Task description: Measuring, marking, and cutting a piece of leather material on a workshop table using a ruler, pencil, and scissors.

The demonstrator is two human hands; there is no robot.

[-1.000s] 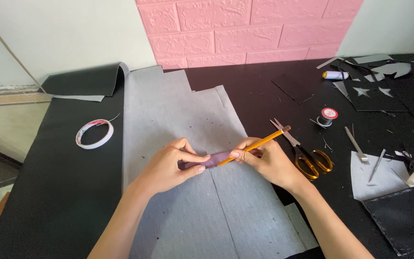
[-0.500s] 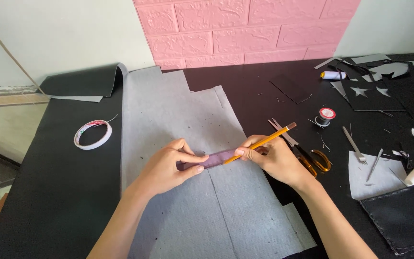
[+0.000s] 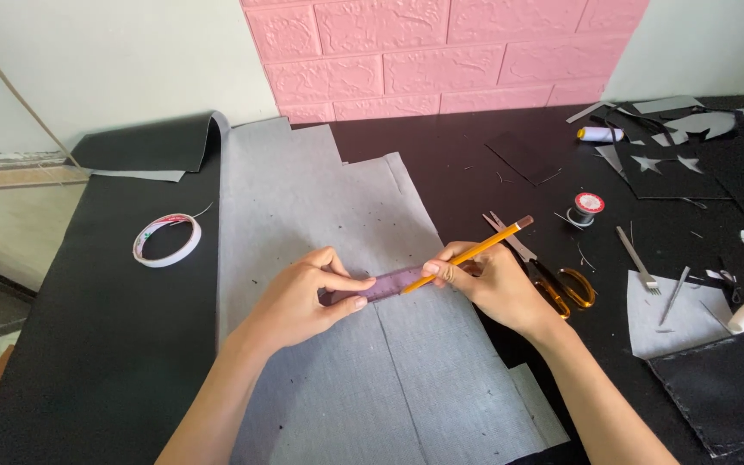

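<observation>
Head view: a small purplish rectangular strip (image 3: 392,282) is pinned flat by the fingers of the left hand (image 3: 303,297) on a large grey sheet of felt-like material (image 3: 329,215) spread over a black table (image 3: 88,327), while the right hand (image 3: 492,284) is closed around a yellow pencil with a brown eraser end (image 3: 475,251), its tip set at the strip's right end. No drawn line can be made out on the grey sheet, so the marking is judged barely begun. Orange-handled scissors (image 3: 553,280) and a white roll of tape (image 3: 167,239) lie untouched to either side.

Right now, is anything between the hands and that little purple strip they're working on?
Nothing visible. The left hand pins the purple strip flat on the grey sheet, and the right hand holds a pencil with its tip on the strip.
</observation>
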